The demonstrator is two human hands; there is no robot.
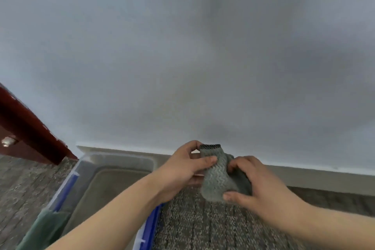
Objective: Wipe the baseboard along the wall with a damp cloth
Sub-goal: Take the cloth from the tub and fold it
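I hold a folded grey-green woven cloth (217, 176) with both hands, a little above the carpet and just in front of the wall. My left hand (182, 170) pinches its left edge between thumb and fingers. My right hand (257, 186) grips its right side and lower corner. The pale baseboard (324, 178) runs along the foot of the grey wall (182, 57), from behind the tub on the left to the right edge of view. The cloth hides a short stretch of it.
A clear plastic tub (113, 170) with blue clips (67, 191) stands on the speckled carpet (213, 227) at the lower left, under my left forearm; a green cloth (44, 229) hangs over its near rim. A dark red wooden furniture piece (30, 128) juts in at the left.
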